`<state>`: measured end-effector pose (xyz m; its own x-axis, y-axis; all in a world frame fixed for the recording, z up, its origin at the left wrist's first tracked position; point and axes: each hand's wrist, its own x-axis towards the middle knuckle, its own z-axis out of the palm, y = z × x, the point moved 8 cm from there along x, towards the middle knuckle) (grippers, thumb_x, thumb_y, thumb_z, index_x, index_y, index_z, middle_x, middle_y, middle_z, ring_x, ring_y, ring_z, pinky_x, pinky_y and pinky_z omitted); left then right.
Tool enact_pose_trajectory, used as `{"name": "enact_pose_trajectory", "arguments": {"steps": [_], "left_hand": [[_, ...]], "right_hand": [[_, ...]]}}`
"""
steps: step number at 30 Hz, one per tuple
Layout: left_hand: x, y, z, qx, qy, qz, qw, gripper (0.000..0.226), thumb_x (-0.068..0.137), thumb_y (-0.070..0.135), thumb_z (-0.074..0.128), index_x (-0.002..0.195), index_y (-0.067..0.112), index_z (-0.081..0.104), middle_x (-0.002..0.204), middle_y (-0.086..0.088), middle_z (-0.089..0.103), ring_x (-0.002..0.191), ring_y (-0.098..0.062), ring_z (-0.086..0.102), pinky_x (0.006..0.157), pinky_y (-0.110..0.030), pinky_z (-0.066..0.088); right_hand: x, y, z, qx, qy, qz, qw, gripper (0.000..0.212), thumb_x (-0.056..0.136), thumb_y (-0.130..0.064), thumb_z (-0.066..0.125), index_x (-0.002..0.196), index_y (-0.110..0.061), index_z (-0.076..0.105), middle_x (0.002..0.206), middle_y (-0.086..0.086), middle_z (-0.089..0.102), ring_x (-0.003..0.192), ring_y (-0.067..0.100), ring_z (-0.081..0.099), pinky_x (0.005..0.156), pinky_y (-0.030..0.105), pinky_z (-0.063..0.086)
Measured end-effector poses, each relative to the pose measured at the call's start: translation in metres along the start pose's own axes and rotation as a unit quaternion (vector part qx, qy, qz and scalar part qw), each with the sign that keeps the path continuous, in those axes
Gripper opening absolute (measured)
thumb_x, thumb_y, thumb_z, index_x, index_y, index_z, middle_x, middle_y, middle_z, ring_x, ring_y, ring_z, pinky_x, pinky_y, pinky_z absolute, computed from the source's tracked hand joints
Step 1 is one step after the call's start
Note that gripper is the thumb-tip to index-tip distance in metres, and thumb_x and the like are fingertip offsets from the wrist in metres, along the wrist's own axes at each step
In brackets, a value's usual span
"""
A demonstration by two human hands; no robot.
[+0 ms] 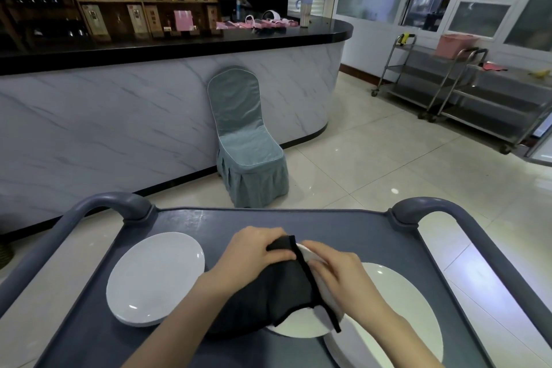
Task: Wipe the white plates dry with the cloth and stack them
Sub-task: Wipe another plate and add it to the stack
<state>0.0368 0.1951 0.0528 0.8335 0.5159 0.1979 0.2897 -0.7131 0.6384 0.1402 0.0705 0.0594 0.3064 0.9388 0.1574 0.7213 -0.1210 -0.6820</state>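
Note:
A dark cloth (277,290) with a black hem is draped over a white plate (301,327) held above the middle of the grey cart top (191,221). My left hand (254,251) grips the cloth over the plate's far edge. My right hand (337,272) holds the plate's right rim, fingers against the cloth's hem. On the left lies a white plate (155,278) atop what looks like a short stack. Another white plate stack (397,317) sits on the right, partly hidden by my right forearm.
The cart has raised grey handles at its far left (119,202) and far right (424,209) corners. Beyond it a covered blue chair (245,140) stands against a marble-faced bar counter (119,116). Steel trolleys (466,89) stand at the far right on the tiled floor.

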Motion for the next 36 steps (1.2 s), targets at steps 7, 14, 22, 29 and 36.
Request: {"name": "enact_pose_trajectory", "arguments": {"steps": [7, 14, 22, 29, 36], "left_hand": [[-0.052, -0.057, 0.011, -0.337, 0.192, -0.222, 0.895, 0.016, 0.093, 0.014, 0.066, 0.089, 0.028, 0.072, 0.087, 0.011, 0.076, 0.080, 0.002, 0.068, 0.066, -0.011, 0.050], [-0.023, -0.029, -0.021, -0.205, 0.103, -0.105, 0.968, 0.022, 0.087, 0.019, 0.072, 0.075, 0.035, 0.066, 0.072, 0.018, 0.068, 0.067, 0.005, 0.060, 0.063, -0.009, 0.043], [-0.024, -0.029, -0.032, -0.258, 0.156, -0.134, 0.944, 0.024, 0.091, 0.018, 0.067, 0.075, 0.036, 0.070, 0.072, 0.014, 0.070, 0.068, 0.002, 0.061, 0.062, -0.011, 0.045], [-0.063, -0.060, 0.019, -0.461, 0.275, -0.338, 0.773, 0.013, 0.095, 0.027, 0.062, 0.094, 0.021, 0.073, 0.085, 0.007, 0.077, 0.077, -0.006, 0.072, 0.058, -0.017, 0.054], [-0.031, -0.029, -0.019, -0.215, 0.166, -0.174, 0.946, 0.013, 0.085, 0.018, 0.074, 0.074, 0.020, 0.070, 0.068, 0.008, 0.070, 0.060, 0.003, 0.057, 0.059, -0.013, 0.043]], "right_hand": [[-0.004, 0.016, -0.038, 0.133, 0.081, 0.020, 0.988, 0.034, 0.097, -0.007, 0.061, 0.113, -0.036, 0.070, 0.111, -0.032, 0.069, 0.106, -0.009, 0.062, 0.085, 0.007, 0.043], [0.007, 0.001, -0.028, 0.104, 0.009, -0.008, 0.994, 0.031, 0.099, -0.012, 0.059, 0.121, -0.032, 0.069, 0.112, -0.031, 0.068, 0.106, -0.009, 0.062, 0.085, 0.008, 0.042], [0.015, 0.004, -0.038, 0.146, 0.047, -0.006, 0.988, 0.031, 0.097, -0.010, 0.062, 0.118, -0.030, 0.072, 0.113, -0.026, 0.071, 0.107, -0.007, 0.064, 0.086, 0.010, 0.045], [-0.007, 0.041, -0.021, 0.367, 0.134, 0.127, 0.912, 0.036, 0.096, -0.003, 0.058, 0.117, -0.031, 0.070, 0.114, -0.006, 0.074, 0.108, 0.018, 0.069, 0.090, 0.042, 0.055], [0.026, 0.003, -0.029, 0.136, 0.000, 0.033, 0.990, 0.035, 0.094, -0.026, 0.067, 0.124, -0.041, 0.060, 0.107, -0.022, 0.072, 0.095, 0.004, 0.067, 0.087, 0.022, 0.050]]}}
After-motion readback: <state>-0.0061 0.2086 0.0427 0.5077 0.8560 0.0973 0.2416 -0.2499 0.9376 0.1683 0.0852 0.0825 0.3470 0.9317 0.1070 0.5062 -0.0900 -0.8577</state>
